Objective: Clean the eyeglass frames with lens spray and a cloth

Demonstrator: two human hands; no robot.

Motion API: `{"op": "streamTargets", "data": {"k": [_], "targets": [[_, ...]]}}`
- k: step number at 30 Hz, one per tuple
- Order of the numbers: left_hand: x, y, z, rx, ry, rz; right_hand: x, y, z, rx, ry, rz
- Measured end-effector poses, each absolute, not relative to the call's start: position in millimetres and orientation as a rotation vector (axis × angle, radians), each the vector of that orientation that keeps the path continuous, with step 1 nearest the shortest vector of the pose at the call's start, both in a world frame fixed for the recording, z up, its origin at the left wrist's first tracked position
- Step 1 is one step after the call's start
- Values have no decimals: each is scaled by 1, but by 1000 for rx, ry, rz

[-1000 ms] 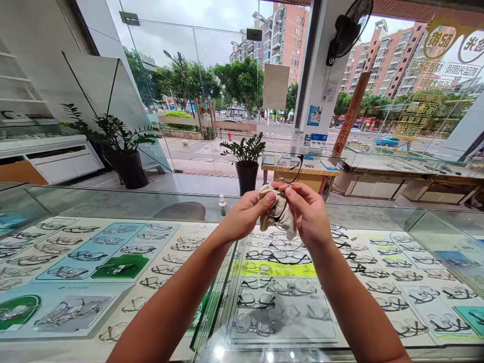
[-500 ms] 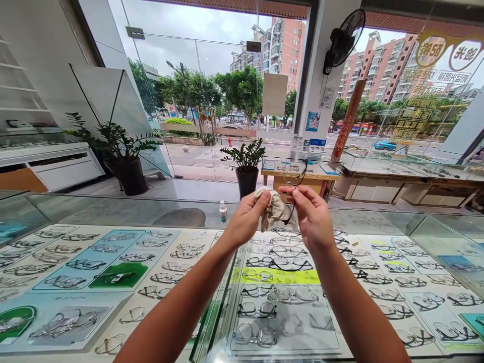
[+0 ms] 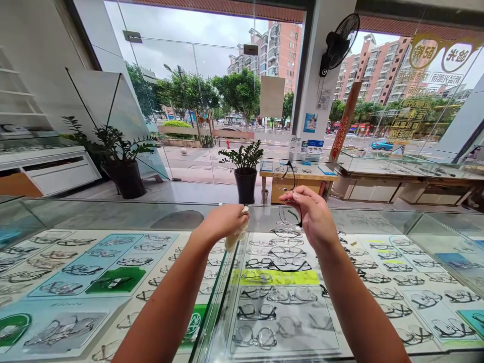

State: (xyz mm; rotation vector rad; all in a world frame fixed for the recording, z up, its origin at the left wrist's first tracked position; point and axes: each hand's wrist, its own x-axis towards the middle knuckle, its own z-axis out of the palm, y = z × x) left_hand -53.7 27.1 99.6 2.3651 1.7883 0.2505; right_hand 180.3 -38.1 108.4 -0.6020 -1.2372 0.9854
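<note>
My right hand [image 3: 312, 216] pinches a pair of thin black-framed glasses [image 3: 289, 201] and holds them up above the glass counter [image 3: 113, 209]. To its left, my left hand [image 3: 221, 222] is closed on a crumpled beige cleaning cloth [image 3: 236, 234], which hangs down from the fingers. The two hands are apart, with a gap between cloth and glasses. Under the counter glass lie several rows of spectacles [image 3: 272, 264] on white, blue and green trays.
A potted plant [image 3: 245, 169] stands beyond the counter, another [image 3: 117, 156] at the left. A second display counter [image 3: 408, 171] runs along the right window. A wall fan [image 3: 338, 38] hangs on the pillar. White shelves [image 3: 41, 161] sit far left.
My hands have separated: the left one drew the cloth away to the left and down, off the glasses. The right hand still holds the glasses up.
</note>
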Motion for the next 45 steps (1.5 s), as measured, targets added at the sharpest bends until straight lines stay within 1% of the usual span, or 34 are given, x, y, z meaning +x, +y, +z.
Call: {"op": "streamTargets", "data": {"k": [2, 4, 7, 9, 11, 13, 16, 17, 19, 22, 27, 34, 37, 41, 45], "targets": [[-62, 39, 92, 2303, 1903, 45, 182, -38, 108, -614, -1260, 984], [-72, 50, 84, 2237, 1978, -83, 183, -37, 108, -615, -1277, 977], [-82, 58, 80, 2177, 2022, -164, 185, -36, 108, -619, -1306, 951], [-83, 53, 86, 2177, 2042, -157, 187, -36, 108, -626, -1346, 914], [-80, 40, 96, 2261, 2048, 5, 189, -36, 109, -646, -1401, 876], [-72, 23, 107, 2468, 1954, 411, 191, -36, 110, -675, -1446, 847], [-55, -2, 120, 2753, 1474, 1179, 193, -37, 112, -709, -1480, 826], [-49, -8, 122, 2785, 1306, 1374, 194, -37, 112, -717, -1489, 826], [-38, -17, 123, 2807, 1062, 1617, 195, -39, 113, -728, -1506, 837], [-25, -23, 120, 2797, 949, 1729, 196, -41, 115, -738, -1537, 858], [-17, -26, 117, 2706, 982, 1821, 197, -45, 117, -755, -1572, 888], [-18, -29, 121, 2723, 930, 1735, 202, -49, 120, -804, -1596, 892], [-17, -30, 120, 2710, 917, 1759, 205, -51, 122, -821, -1632, 873], [-17, -29, 118, 2604, 1002, 1916, 205, -54, 123, -846, -1559, 691], [-20, -27, 117, 2395, 1127, 2112, 200, -60, 121, -942, -1440, 321]]}}
